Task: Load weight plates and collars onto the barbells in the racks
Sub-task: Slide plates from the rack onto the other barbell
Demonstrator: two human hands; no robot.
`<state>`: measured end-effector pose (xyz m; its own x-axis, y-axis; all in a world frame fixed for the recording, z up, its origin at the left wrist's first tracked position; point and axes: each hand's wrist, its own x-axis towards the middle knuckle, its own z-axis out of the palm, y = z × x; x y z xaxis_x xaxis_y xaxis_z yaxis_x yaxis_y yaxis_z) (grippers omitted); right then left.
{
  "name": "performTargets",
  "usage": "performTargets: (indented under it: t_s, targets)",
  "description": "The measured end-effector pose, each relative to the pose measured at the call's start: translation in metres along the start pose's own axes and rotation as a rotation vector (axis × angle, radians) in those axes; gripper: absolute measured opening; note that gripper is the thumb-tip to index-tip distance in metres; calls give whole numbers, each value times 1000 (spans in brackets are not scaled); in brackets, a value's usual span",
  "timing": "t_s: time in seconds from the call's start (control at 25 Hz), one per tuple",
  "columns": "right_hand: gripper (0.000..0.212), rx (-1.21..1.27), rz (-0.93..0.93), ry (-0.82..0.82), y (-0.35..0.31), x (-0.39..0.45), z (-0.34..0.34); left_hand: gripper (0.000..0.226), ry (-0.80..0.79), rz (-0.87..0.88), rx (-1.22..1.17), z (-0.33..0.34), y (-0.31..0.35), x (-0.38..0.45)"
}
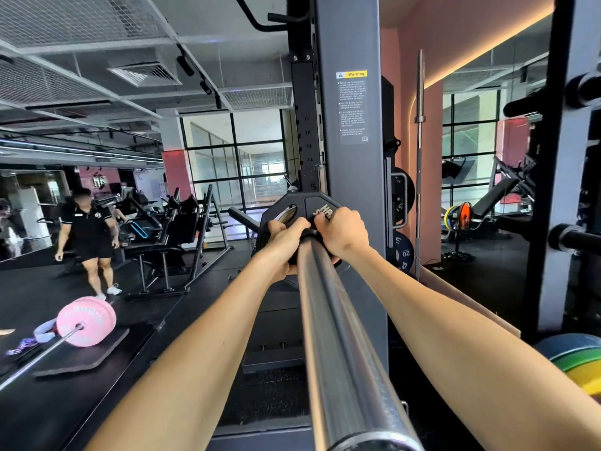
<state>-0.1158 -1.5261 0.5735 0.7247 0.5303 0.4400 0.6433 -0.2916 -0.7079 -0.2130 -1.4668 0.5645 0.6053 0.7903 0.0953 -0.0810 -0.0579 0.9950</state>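
Observation:
A steel barbell sleeve [338, 336] runs from the bottom of the view away from me toward the grey rack upright [351, 177]. A black weight plate [292, 206] with grip holes sits on the sleeve at its far end. My left hand [286, 239] and my right hand [341, 232] both curl round a dark collar [309, 234] on the sleeve, right against the plate. My fingers hide most of the collar.
A person in black stands at the left on the dark floor. A pink plate [86, 320] on another bar lies on a mat at lower left. Stored plates [405, 252] hang on the rack; coloured plates [582, 362] sit at lower right. An upright bar [419, 157] stands by the pink wall.

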Motion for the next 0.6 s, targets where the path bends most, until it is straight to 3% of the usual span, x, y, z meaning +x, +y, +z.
performTargets:
  t_s: [0.16,0.32,0.6]
  targets:
    - [49,277,221,-250,-2,5,4,40,27,-9,64,-1,0,4]
    - [57,274,194,-46,0,-3,15,41,39,-23,-6,0,-7,6]
    - [36,13,26,-20,-5,-7,0,41,81,22,34,3,-2,1]
